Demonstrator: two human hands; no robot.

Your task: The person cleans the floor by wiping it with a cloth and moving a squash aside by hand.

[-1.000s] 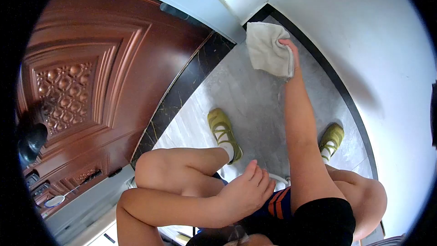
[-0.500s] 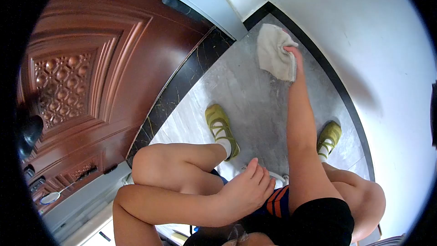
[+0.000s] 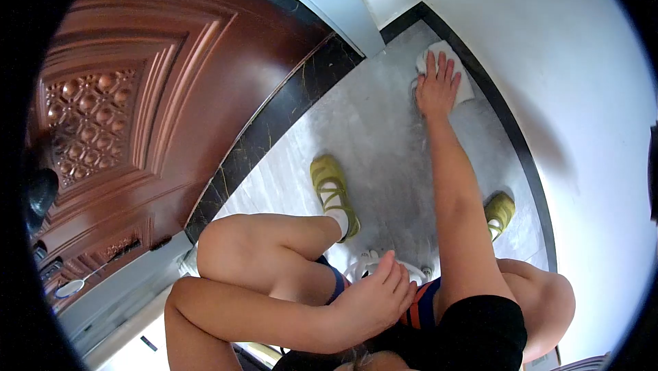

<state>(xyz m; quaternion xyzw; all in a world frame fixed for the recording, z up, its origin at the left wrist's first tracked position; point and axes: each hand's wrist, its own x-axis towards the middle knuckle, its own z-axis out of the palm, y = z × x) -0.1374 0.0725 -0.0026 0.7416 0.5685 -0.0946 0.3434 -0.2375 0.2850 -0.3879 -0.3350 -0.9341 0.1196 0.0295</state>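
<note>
A pale cloth [image 3: 465, 86] lies bunched on the grey tiled floor close to the black skirting. Pressed flat on top of it is my right hand [image 3: 437, 88], its fingers spread and pointing toward the corner. My left hand [image 3: 375, 297] rests near my lap, above the striped shorts, its fingers slightly curved and apart, with no object visible in it. The palm side of my left hand is hidden.
A brown panelled door [image 3: 171, 83] with a dark marble threshold [image 3: 284, 103] is on the left. A white wall [image 3: 576, 97] curves along the right. My green shoes [image 3: 334, 196] stand on the floor, with a white object [image 3: 411, 271] between my legs.
My right hand has gone from gripping the cloth's edge to lying flat over it. The cloth has shifted right toward the skirting and is more bunched. My left hand has barely moved.
</note>
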